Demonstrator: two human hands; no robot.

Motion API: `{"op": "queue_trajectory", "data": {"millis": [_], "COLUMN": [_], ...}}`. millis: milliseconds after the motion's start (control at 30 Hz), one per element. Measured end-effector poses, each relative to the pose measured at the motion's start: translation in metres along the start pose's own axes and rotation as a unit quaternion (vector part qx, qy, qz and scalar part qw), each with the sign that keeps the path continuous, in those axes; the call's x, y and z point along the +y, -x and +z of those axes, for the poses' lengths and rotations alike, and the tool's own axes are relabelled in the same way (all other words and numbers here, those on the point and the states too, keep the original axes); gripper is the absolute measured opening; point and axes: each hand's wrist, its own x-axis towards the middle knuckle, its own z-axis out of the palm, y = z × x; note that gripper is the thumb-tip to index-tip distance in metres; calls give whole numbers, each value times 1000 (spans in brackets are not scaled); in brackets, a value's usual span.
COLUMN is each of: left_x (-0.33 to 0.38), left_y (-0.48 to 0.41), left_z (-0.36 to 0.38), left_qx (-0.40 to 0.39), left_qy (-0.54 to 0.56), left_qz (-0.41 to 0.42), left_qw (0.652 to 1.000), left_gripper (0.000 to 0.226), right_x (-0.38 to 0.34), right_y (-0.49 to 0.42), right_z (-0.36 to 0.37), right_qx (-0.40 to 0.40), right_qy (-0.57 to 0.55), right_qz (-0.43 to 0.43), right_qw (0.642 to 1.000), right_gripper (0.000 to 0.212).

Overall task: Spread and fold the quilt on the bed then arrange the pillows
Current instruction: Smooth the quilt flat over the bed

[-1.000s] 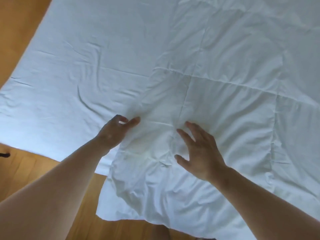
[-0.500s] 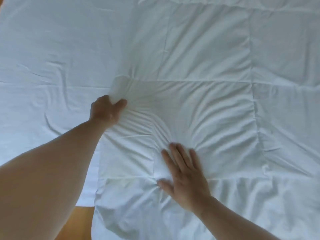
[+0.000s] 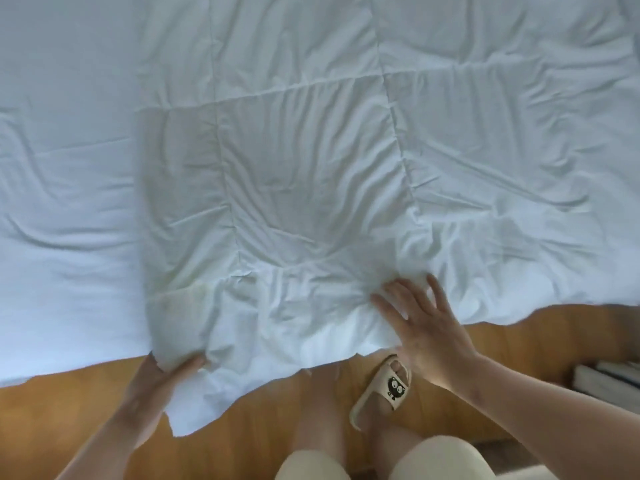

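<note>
Spread across the bed: a white, stitched, wrinkled quilt [image 3: 311, 188], its near edge hanging over the bedside above the wood floor [image 3: 69, 420]. Under it and to the left, a smooth white bed sheet [image 3: 62, 202]. Left hand [image 3: 152, 393] at the quilt's drooping left corner, grip clenched on that corner, thumb over the fabric, fingers beneath. Right hand [image 3: 426, 334] at the near edge further right, fingers spread and pressed flat on the cloth, grip released, grasping nothing. Below, bare legs in pale shorts [image 3: 440, 459], one foot in a cream slipper [image 3: 384, 393] with a black cartoon face, standing on the floor. At far right, stacked books [image 3: 609, 379].
</note>
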Motion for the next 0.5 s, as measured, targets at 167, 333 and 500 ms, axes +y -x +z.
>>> {"op": "queue_trajectory", "data": {"millis": [167,333,500], "left_x": [-19,-12,24], "left_y": [11,31,83], "left_z": [13,4,17], "left_qx": [84,142,165], "left_qy": [21,-60,-108], "left_qz": [-23,30,61], "left_qw": [996,988,979], "left_gripper": [79,69,60], "right_x": [65,61,35], "right_y": [4,23,65], "right_z": [-2,6,-8], "right_qx": [7,-66,-247], "right_qy": [-13,-74,-106], "right_qz": [156,142,114], "right_qw": [988,985,957], "right_gripper": [65,41,57]}}
